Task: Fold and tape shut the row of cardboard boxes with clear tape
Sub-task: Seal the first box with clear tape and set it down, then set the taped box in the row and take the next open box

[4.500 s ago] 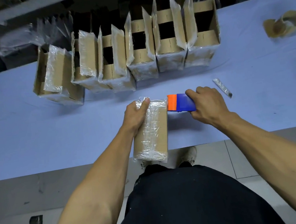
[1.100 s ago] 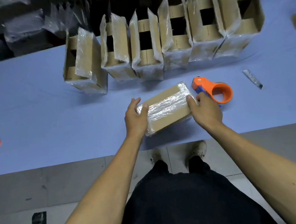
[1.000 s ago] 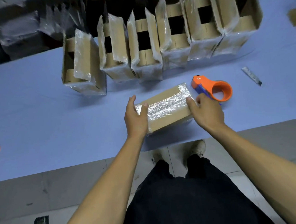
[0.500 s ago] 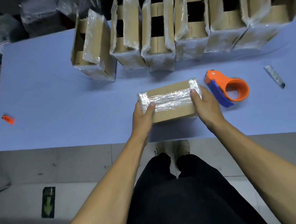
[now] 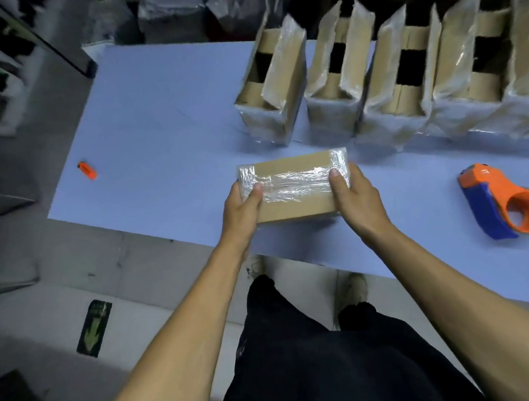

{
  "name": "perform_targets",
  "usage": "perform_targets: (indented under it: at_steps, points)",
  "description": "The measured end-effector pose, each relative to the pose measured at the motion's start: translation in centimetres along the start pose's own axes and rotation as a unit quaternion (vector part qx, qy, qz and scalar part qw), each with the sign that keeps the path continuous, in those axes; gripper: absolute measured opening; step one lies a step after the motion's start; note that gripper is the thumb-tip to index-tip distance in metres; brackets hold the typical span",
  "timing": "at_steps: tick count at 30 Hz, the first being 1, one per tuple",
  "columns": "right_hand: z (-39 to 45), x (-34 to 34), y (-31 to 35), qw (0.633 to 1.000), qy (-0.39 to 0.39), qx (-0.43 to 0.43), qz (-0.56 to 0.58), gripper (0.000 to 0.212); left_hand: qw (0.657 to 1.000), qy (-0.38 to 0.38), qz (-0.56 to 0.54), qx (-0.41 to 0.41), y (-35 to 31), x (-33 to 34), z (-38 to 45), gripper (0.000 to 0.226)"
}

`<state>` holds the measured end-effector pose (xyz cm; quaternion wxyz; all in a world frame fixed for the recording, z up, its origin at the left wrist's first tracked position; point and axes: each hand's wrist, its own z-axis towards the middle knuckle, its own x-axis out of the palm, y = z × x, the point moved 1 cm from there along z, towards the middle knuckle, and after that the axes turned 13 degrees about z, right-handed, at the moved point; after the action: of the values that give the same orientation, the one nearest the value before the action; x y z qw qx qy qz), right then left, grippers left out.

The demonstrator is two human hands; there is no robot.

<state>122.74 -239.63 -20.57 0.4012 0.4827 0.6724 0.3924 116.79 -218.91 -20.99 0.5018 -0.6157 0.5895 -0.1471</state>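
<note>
The closed brown cardboard box wrapped in clear tape (image 5: 294, 186) lies between both hands, its long axis running left to right. The left hand (image 5: 241, 209) and right hand (image 5: 355, 196) grip its ends, thumbs on top. The open cardboard boxes (image 5: 373, 73) stand beyond the fingers.

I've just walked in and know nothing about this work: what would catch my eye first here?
First, the taped box at the near edge of the blue table, gripped at its ends by the left hand and right hand. Behind it stands a row of open boxes with flaps up. To the right lies an orange and blue tape dispenser.
</note>
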Motion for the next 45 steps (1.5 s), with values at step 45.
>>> perform_targets:
  at_steps: [45]
  points:
    - [27.3,28.2,13.0,0.969,-0.245,0.013,0.033,0.082,0.999,-0.02,-0.025,-0.009,-7.0,-19.9,35.2,0.07]
